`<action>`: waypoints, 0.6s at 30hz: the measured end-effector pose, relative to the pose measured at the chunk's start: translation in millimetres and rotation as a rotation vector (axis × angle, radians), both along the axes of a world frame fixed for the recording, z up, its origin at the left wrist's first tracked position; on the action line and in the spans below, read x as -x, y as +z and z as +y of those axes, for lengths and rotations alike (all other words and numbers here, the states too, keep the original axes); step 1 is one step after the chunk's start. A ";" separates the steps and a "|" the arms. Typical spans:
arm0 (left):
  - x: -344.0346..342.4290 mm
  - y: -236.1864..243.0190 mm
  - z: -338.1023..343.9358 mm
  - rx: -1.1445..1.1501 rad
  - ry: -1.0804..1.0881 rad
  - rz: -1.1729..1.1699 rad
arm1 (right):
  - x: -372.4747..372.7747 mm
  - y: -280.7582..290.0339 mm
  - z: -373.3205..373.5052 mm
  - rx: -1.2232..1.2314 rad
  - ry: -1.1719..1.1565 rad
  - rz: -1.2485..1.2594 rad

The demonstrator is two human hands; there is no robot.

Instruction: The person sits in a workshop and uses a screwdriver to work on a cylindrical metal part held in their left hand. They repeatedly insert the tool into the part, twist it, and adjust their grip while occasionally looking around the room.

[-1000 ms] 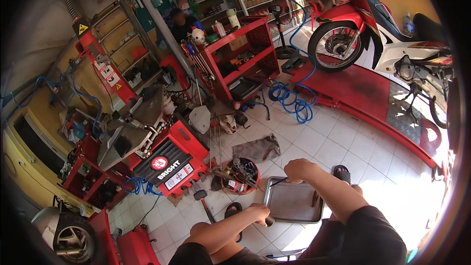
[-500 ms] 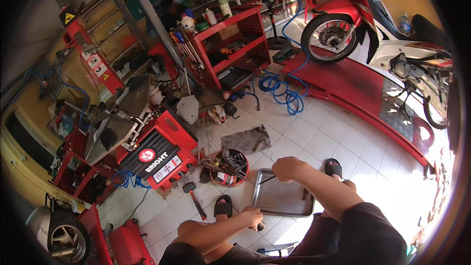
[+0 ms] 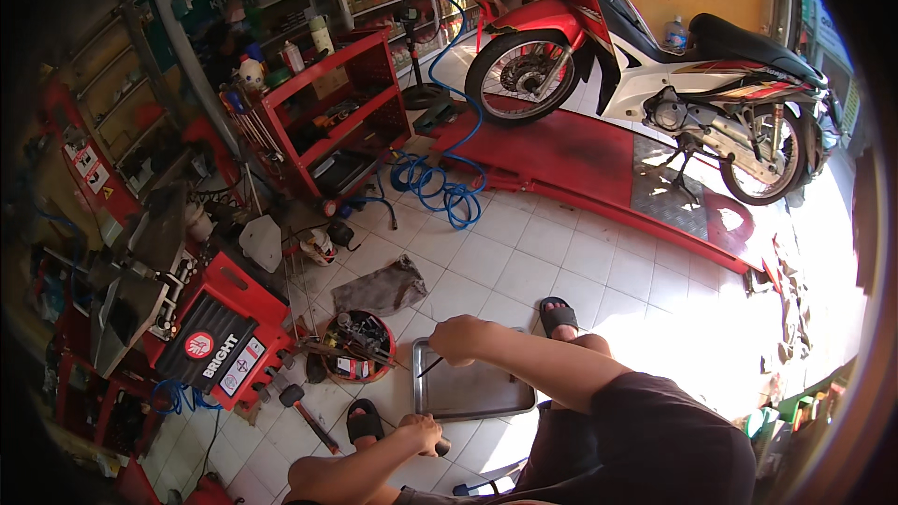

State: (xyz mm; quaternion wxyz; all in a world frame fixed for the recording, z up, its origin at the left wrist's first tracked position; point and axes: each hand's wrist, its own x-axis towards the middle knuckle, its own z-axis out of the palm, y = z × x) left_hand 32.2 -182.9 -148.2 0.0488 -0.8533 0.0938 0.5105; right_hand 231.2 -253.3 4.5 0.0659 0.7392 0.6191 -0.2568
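Note:
My right hand (image 3: 456,340) is closed in a fist over the far left part of a shallow metal tray (image 3: 475,414) on the floor. From under that fist a thin dark rod (image 3: 429,367) slants down across the tray's left side. Lower and nearer to me, my left hand (image 3: 419,432) is closed, and the rounded dark end of a handle-like thing (image 3: 442,446) sticks out of it on the right. The rest of that thing is hidden by the fingers. Beyond the tray's left edge sits a red basket (image 3: 392,355) crowded with tools and small parts.
A hammer (image 3: 308,418) and a grey rag (image 3: 381,287) lie on the tiles. At left stands a red machine (image 3: 245,292); behind it, a red tool cart (image 3: 341,56). A motorcycle (image 3: 645,65) rests on a red lift platform (image 3: 561,154), beside a coiled blue hose (image 3: 458,201).
The view has swung to the right, so the whole scene sits further left in the picture. Both hands stay closed in nearly the same places by the tray.

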 end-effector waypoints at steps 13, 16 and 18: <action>20.5 -61.5 31.9 0.097 -0.136 -0.096 | -1.8 -8.7 15.2 -0.102 -0.019 0.010; -9.1 8.9 -2.4 0.051 -0.050 -0.027 | -17.9 -11.2 2.6 -0.134 -0.170 -0.007; -9.1 21.4 -9.5 -0.011 0.052 0.020 | -23.6 -5.1 7.8 -0.104 -0.171 0.028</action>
